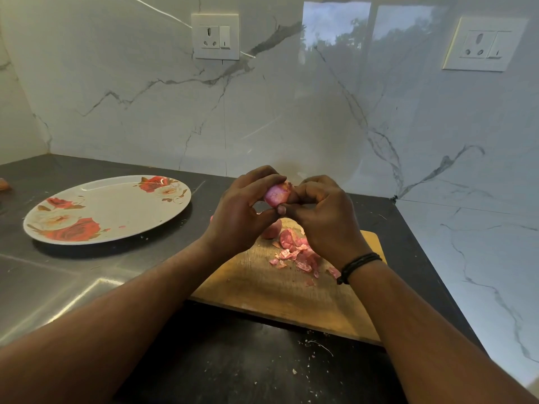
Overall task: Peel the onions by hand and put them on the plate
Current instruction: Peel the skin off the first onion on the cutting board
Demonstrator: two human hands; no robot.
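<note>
Both the left hand (pixel 237 217) and the right hand (pixel 323 220) curl tightly round one onion (pixel 277 194) above the cutting board (pixel 280 290). Peels (pixel 297 252) lie at the board's 12 o'clock; the plate (pixel 116 205) sits at 9 o'clock.

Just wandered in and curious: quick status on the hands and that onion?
Left hand and right hand both grip one onion above the cutting board. Peels on board. Plate holds no onion. Nothing in the way.
</note>
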